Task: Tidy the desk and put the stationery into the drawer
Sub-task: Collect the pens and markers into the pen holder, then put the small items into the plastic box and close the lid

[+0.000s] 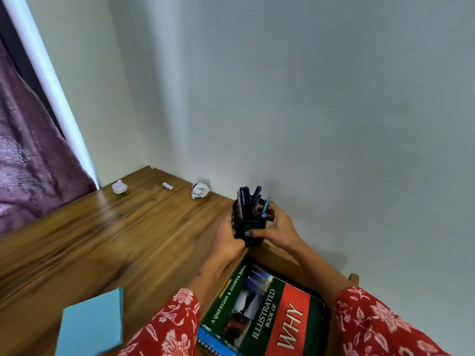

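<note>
Head view, left hand [227,233] and right hand [276,226] gripping cylindrical black mesh pen holder [248,222], wooden desk [108,240].

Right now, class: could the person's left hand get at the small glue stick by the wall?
Probably not yet: the left hand grips the pen holder; bare desk leads to the glue stick.

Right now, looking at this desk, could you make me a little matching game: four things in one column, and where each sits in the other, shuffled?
Things:
1. pen holder
2. WHY book
3. blue notebook
4. glue stick

Places:
A. desk's near left corner
B. in the open drawer
C. far end of the desk, between two paper balls
D. gripped by both hands

Pairs: 1-D, 2-B, 3-A, 4-C
</note>
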